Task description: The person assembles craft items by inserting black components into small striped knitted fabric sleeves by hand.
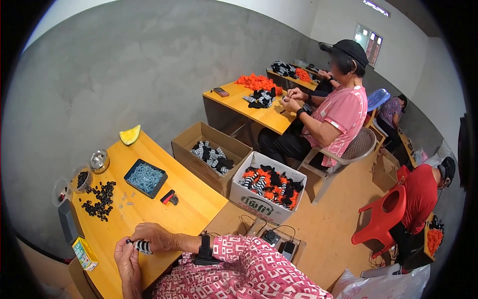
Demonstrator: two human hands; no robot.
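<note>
In the head view, held a small black-and-white striped piece [144, 247] over the near edge of the table [194, 205], lower left of the frame. Closed the right grip [155, 236] on its striped body; pinched its dark tip with the fingers of the left grip [127, 264]. Wore a black wrist strap [204, 249] on the right arm.

Had loose black beads [101, 199] spread at the left of the frame, plus a dark tray [162, 185] of small blue-grey bits and, beside it, a red-and-black tool [169, 197]. Had also a metal bowl [99, 161], a yellow-and-green box [85, 254] toward the left edge and a yellow fruit wedge [130, 134] at the far corner.

Faced, around the centre of the frame, a brown carton [204, 174] of striped pieces and a white carton [249, 203] of orange, black and striped ones. Sat near a person in pink [343, 117], upper right.
</note>
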